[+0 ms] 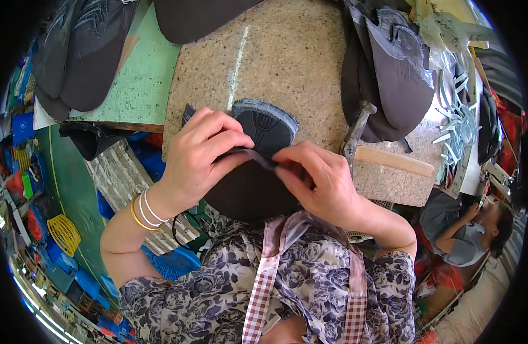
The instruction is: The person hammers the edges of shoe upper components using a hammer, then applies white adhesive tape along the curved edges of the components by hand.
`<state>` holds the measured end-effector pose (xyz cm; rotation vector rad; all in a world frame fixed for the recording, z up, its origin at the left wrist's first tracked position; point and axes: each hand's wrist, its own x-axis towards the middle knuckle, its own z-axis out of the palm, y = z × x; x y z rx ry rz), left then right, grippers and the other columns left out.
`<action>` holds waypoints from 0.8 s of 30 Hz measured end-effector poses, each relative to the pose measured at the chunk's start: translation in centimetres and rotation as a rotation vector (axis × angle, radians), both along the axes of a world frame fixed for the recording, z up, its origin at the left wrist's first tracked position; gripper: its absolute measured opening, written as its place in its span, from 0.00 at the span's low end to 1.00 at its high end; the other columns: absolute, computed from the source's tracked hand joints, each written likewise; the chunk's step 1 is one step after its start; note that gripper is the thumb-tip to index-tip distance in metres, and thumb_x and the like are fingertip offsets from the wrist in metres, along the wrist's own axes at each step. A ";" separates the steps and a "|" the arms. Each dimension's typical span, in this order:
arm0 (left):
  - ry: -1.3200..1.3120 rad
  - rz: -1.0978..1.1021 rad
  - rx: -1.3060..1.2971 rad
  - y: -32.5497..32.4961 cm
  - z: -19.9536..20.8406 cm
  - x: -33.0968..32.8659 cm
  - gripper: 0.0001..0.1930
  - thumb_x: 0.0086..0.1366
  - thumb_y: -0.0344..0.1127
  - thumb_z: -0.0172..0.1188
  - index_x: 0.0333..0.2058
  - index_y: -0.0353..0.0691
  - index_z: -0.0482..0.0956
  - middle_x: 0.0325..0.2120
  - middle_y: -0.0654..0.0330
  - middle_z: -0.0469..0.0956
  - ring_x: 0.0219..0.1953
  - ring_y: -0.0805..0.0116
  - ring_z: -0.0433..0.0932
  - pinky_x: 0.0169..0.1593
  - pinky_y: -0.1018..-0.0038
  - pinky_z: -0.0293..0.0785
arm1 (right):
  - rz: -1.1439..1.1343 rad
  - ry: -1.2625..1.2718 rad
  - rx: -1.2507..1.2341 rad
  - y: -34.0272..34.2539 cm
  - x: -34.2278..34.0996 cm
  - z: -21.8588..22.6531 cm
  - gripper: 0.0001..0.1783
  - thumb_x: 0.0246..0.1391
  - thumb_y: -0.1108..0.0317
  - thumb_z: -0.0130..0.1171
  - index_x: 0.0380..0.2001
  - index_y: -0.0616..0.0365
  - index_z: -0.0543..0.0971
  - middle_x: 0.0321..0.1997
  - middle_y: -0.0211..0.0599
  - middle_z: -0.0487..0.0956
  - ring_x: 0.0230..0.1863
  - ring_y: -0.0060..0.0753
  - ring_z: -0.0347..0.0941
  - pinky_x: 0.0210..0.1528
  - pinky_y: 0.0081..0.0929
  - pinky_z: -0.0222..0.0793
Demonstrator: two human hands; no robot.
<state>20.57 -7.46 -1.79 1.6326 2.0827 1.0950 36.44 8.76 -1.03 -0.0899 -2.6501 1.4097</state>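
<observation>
A dark, soft, rounded shoe piece (252,192) is held between my two hands at the near edge of the stone-topped bench. My left hand (204,152) pinches its upper edge with thumb and fingers. My right hand (321,178) pinches the same edge a little to the right, fingertips curled in. Just beyond my fingers lies a black part (267,123) with a ribbed pattern and a thick grey rim. Whether it is joined to the held piece is hidden by my hands.
A hammer (356,135) with a wooden handle (393,160) lies right of my hands on the bench (270,63). Dark shoe pieces are stacked at far left (95,63) and far right (396,74). Pale straps (459,114) lie beyond. Another person (462,223) sits at right.
</observation>
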 end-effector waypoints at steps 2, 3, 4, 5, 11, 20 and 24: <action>0.072 0.055 -0.015 1.0 0.4 0.1 0.13 0.46 0.29 0.69 0.33 0.41 0.78 0.27 0.63 0.73 0.33 0.64 0.74 0.35 0.71 0.72 | -0.160 0.079 0.090 -0.2 0.4 -0.9 0.15 0.46 0.78 0.61 0.40 0.58 0.73 0.26 0.37 0.75 0.26 0.39 0.76 0.26 0.32 0.72; 0.074 0.047 -0.015 1.4 0.3 0.2 0.13 0.46 0.29 0.69 0.33 0.41 0.78 0.27 0.63 0.73 0.33 0.64 0.74 0.35 0.71 0.72 | -0.222 0.064 0.062 -0.6 0.5 -1.0 0.16 0.48 0.78 0.60 0.42 0.59 0.72 0.28 0.38 0.75 0.26 0.39 0.76 0.26 0.31 0.72; 0.117 0.084 -0.018 1.8 0.0 0.3 0.12 0.48 0.31 0.69 0.32 0.41 0.77 0.27 0.62 0.73 0.32 0.64 0.75 0.33 0.71 0.72 | -0.231 0.065 0.061 -0.8 0.6 -1.2 0.16 0.48 0.78 0.60 0.42 0.59 0.72 0.28 0.38 0.75 0.26 0.39 0.76 0.26 0.31 0.72; 0.160 0.121 -0.020 2.0 -0.3 0.3 0.11 0.49 0.32 0.68 0.31 0.41 0.77 0.26 0.62 0.72 0.30 0.63 0.75 0.31 0.71 0.73 | -0.272 0.037 0.034 -1.0 0.7 -1.3 0.16 0.48 0.79 0.60 0.42 0.60 0.71 0.31 0.39 0.75 0.26 0.38 0.76 0.26 0.31 0.73; 0.140 0.146 -0.044 2.5 -1.1 0.2 0.11 0.51 0.31 0.69 0.31 0.37 0.76 0.26 0.62 0.73 0.18 0.71 0.70 0.22 0.77 0.68 | -0.392 0.026 -0.199 -0.9 1.2 -1.2 0.16 0.49 0.84 0.56 0.43 0.63 0.71 0.42 0.43 0.74 0.27 0.33 0.76 0.25 0.30 0.74; 0.229 0.202 -0.054 2.2 -1.3 0.4 0.17 0.53 0.31 0.67 0.40 0.39 0.72 0.30 0.58 0.71 0.28 0.61 0.76 0.27 0.71 0.73 | -0.019 -0.098 0.675 -1.5 1.6 -0.9 0.30 0.49 0.60 0.58 0.55 0.63 0.71 0.67 0.40 0.62 0.69 0.40 0.54 0.67 0.55 0.47; 0.033 0.237 -0.145 2.5 -0.2 -0.8 0.16 0.55 0.28 0.66 0.42 0.38 0.72 0.30 0.59 0.70 0.26 0.68 0.74 0.26 0.76 0.72 | 0.024 -0.196 0.675 -1.6 2.2 -0.9 0.38 0.47 0.49 0.57 0.59 0.62 0.68 0.70 0.39 0.57 0.74 0.39 0.42 0.68 0.64 0.35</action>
